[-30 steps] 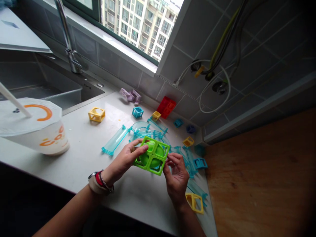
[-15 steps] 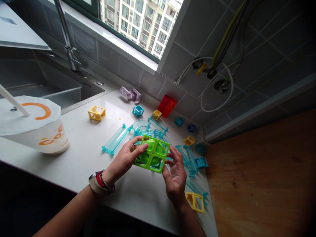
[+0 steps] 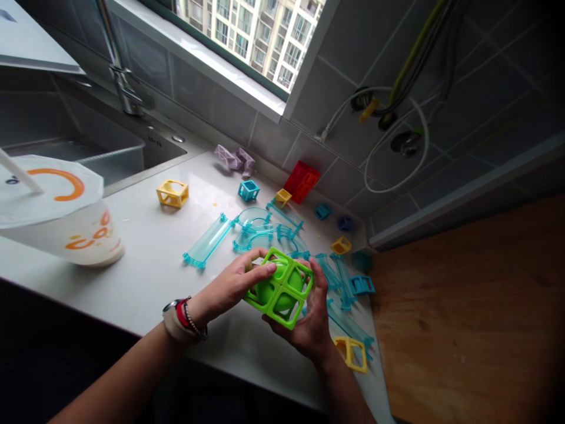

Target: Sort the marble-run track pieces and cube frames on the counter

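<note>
A bright green frame block (image 3: 285, 285) with square openings and rounded green parts inside is held above the white counter. My left hand (image 3: 238, 280) is closed on its left side, the thumb lying on the front face. Around its right side and underneath, my right hand (image 3: 311, 318) wraps its fingers. Behind the block, translucent teal track pieces (image 3: 253, 229) lie on the counter, straight and curved. A yellow frame block (image 3: 359, 356) is just right of my right wrist.
A large lidded cup (image 3: 88, 235) with a straw stands at the left, before the sink (image 3: 128, 147). Yellow (image 3: 173, 194) and teal cubes (image 3: 249, 190), purple pieces (image 3: 233, 160) and a red piece (image 3: 302, 181) lie further back. A wooden surface (image 3: 463, 318) is at the right.
The green block has tilted and moved slightly right and down. My right hand has shifted from beside it to wrap around its right and lower sides. The view has shifted slightly.
</note>
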Demonstrator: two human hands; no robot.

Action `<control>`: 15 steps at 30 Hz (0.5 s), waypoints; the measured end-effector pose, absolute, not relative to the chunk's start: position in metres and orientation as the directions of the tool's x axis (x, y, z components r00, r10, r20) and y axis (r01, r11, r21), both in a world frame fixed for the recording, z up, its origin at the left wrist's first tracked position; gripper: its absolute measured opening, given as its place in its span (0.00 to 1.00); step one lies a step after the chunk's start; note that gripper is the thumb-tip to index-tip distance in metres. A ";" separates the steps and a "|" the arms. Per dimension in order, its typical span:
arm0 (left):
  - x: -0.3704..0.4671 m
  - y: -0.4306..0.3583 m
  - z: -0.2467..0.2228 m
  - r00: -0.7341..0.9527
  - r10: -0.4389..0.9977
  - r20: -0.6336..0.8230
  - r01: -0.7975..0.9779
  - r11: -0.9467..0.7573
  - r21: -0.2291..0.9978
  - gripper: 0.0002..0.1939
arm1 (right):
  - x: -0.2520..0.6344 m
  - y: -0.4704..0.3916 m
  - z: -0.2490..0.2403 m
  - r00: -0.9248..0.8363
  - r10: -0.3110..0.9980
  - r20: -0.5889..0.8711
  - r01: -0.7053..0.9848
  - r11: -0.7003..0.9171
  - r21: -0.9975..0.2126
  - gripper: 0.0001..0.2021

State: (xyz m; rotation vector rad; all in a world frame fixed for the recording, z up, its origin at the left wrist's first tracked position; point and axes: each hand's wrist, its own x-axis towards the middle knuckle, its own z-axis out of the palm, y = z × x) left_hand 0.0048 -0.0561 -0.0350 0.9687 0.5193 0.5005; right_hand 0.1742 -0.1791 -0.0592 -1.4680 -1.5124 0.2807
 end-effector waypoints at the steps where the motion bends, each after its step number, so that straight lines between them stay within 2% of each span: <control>1: 0.005 -0.056 -0.035 0.769 0.611 -0.188 -0.166 0.475 0.864 0.22 | 0.174 -0.179 -0.059 0.202 0.865 0.459 0.633 0.242 -0.735 0.64; 8: 0.006 -0.055 -0.039 0.769 0.610 -0.191 -0.151 0.464 0.873 0.18 | 0.177 -0.178 -0.059 0.199 0.868 0.456 0.637 0.239 -0.733 0.62; 15: 0.007 -0.056 -0.042 0.762 0.618 -0.192 -0.149 0.457 0.877 0.18 | 0.179 -0.179 -0.060 0.198 0.872 0.448 0.606 0.251 -0.755 0.62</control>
